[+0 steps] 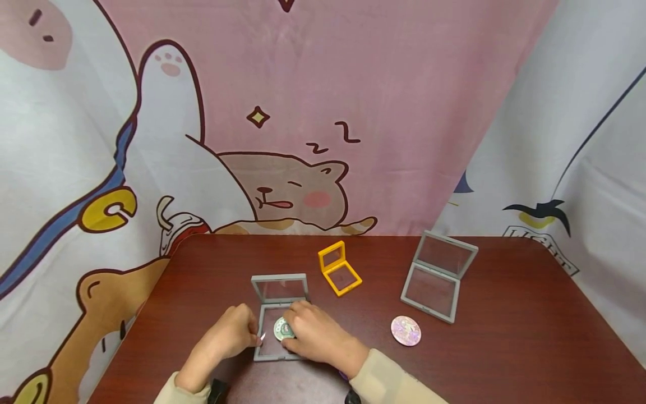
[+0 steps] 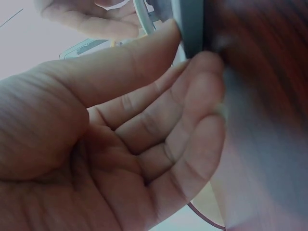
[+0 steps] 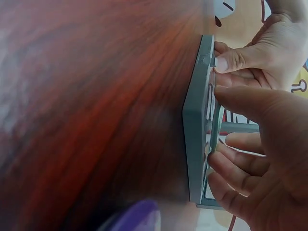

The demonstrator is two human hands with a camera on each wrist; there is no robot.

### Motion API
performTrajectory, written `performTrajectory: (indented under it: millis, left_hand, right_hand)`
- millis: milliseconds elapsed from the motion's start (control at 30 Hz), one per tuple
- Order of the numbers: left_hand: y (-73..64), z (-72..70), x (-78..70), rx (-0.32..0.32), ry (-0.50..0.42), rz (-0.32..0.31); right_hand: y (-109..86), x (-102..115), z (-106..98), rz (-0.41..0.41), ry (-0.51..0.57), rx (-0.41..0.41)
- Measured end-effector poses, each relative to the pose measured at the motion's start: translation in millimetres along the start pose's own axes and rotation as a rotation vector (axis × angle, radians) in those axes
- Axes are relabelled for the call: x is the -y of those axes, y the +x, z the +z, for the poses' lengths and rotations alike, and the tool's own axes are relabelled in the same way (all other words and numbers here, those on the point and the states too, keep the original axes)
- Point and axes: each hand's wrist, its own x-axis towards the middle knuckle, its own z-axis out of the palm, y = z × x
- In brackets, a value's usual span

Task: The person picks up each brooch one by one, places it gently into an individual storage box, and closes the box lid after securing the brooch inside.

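Note:
A grey display case point(image 1: 272, 358) with clear film panes lies on the table, its lid point(image 1: 279, 278) standing up at the back. My left hand point(image 1: 232, 331) pinches the case's left edge; in the left wrist view the thumb lies on the grey rim point(image 2: 191, 29) and fingertips sit low beside it. My right hand point(image 1: 318, 334) holds a round green-and-white badge point(image 1: 280, 329) over the film inside the case. In the right wrist view, the thumb and fingers grip opposite sides of the badge's edge point(image 3: 218, 125), close over the film.
A small yellow case point(image 1: 350, 288) stands open behind the right hand. Another grey case point(image 1: 429, 311), also open, is at the right, with a pink round badge point(image 1: 406, 331) in front of it. A purple round thing point(image 3: 137, 216) lies near my right wrist. A printed curtain point(image 1: 393, 112) hangs behind the table.

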Motion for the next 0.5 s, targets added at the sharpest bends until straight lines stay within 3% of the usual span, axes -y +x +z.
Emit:
performTrajectory:
  millis: [500]
  left_hand:
    - [-0.1,-0.1,-1.2,0.003,0.02,-0.022]
  right_hand:
    - [-0.1,4.4,-1.0,0.031,-0.054,0.0]
